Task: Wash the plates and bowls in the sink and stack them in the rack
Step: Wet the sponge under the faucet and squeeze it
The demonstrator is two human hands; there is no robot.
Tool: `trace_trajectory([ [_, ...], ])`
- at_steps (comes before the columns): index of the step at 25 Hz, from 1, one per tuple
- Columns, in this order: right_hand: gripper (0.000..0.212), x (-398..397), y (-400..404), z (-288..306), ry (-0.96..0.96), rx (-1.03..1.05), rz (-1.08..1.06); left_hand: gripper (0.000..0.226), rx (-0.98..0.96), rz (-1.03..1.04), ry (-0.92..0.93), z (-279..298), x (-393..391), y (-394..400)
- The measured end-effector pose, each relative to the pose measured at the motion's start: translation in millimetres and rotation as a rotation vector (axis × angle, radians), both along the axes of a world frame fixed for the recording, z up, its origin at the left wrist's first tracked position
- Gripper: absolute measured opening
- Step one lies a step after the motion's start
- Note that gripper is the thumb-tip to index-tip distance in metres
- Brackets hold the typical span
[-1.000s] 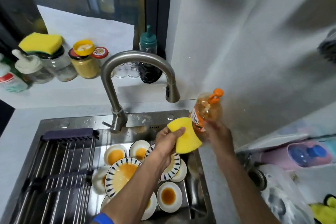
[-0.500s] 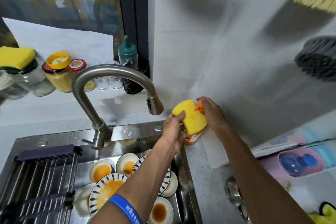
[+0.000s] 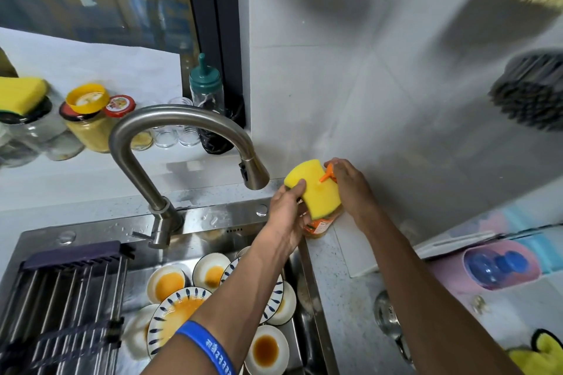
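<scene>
My left hand (image 3: 285, 210) holds a yellow sponge (image 3: 315, 189) up against the orange pump of a dish soap bottle (image 3: 320, 227) that stands on the counter right of the sink. My right hand (image 3: 350, 189) rests on top of the pump. In the steel sink (image 3: 213, 222) lie several dirty dishes: small white bowls (image 3: 166, 283) with orange sauce and a blue-striped plate (image 3: 176, 310), partly hidden by my left forearm. A dark roll-up rack (image 3: 61, 298) spans the sink's left half.
The curved steel tap (image 3: 170, 122) arches over the sink. Jars (image 3: 88, 128), glasses and a teal-capped bottle (image 3: 205, 91) line the window ledge, with another yellow sponge (image 3: 21, 94) on a jar. A pink container (image 3: 499, 265) and a yellow cloth (image 3: 542, 356) lie on the right counter.
The soap bottle went from being held in the air down onto the counter. My right hand shifted to the pump top, and the sponge moved up against the nozzle.
</scene>
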State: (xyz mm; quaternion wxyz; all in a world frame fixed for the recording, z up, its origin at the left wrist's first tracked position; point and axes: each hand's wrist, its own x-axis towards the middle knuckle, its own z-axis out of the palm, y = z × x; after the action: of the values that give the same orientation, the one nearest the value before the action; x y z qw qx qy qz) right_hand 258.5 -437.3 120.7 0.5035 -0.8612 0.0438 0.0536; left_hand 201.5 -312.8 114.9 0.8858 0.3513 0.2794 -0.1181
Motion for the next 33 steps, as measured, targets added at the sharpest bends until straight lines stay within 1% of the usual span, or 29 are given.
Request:
trace_trajectory([
  [3,0.031,-1,-2,-4,-0.007,-0.041,0.006,0.027,0.007,0.005,0.0,-4,1,2],
  [5,0.033,-1,-1,-2,0.026,-0.045,0.0,0.027,0.0,0.002,-0.004,-4,1,2],
  [7,0.032,-10,2,4,0.045,0.057,-0.041,0.026,-0.019,-0.001,-0.001,-4,-3,2],
  [9,0.026,-44,7,3,-0.053,0.151,-0.165,0.028,-0.067,0.008,-0.005,-6,-16,8],
  [10,0.021,-71,11,-2,-0.104,0.189,-0.27,0.031,-0.091,0.021,-0.008,-9,-27,13],
  [11,0.02,-97,15,-7,-0.083,0.265,-0.35,0.033,-0.107,0.023,-0.016,-13,-38,18],
  [12,0.023,-122,25,-15,0.054,0.397,-0.355,0.031,-0.11,0.04,-0.017,-18,-54,24],
  [13,0.024,-140,38,-21,0.247,0.541,-0.306,0.027,-0.089,0.054,-0.021,-23,-71,32],
  [14,0.024,-153,51,-25,0.388,0.636,-0.239,0.026,-0.047,0.071,-0.023,-27,-89,42],
  [15,0.023,-161,62,-29,0.44,0.642,-0.176,0.028,0.023,0.077,-0.018,-31,-106,53],
  [17,0.02,-169,81,-29,0.451,0.576,-0.071,0.032,0.131,0.043,-0.004,-30,-131,85],
  [19,0.017,-174,94,-28,0.504,0.537,0.004,0.018,0.168,-0.014,0.024,-20,-146,115],
  [20,0.018,-177,102,-27,0.531,0.505,0.04,0.014,0.18,-0.016,0.047,-15,-152,126],
  [21,0.021,-182,113,-25,0.541,0.444,0.054,0.017,0.212,0.001,0.058,-13,-157,134],
  [22,0.023,-189,125,-25,0.521,0.382,0.038,0.018,0.239,0.028,0.059,-13,-161,139],
  [25,0.008,-216,168,-23,0.441,0.342,0.013,0.021,0.255,0.136,0.022,-23,-179,140],
  [26,0.014,-223,177,-28,0.419,0.331,0.03,0.02,0.273,0.165,0.029,-27,-185,140],
  [27,0.017,-225,181,-34,0.38,0.272,0.041,0.019,0.294,0.195,0.041,-29,-190,140],
  [30,0.012,-226,196,-32,0.201,-0.085,0.086,0.022,0.333,0.171,0.026,-26,-205,145],
  [31,0.015,-232,202,-29,0.17,-0.112,0.135,0.021,0.366,0.169,0.035,-22,-206,150],
  [33,0.022,-246,214,-22,0.196,-0.077,0.256,0.019,0.39,0.233,0.114,-19,-207,162],
])
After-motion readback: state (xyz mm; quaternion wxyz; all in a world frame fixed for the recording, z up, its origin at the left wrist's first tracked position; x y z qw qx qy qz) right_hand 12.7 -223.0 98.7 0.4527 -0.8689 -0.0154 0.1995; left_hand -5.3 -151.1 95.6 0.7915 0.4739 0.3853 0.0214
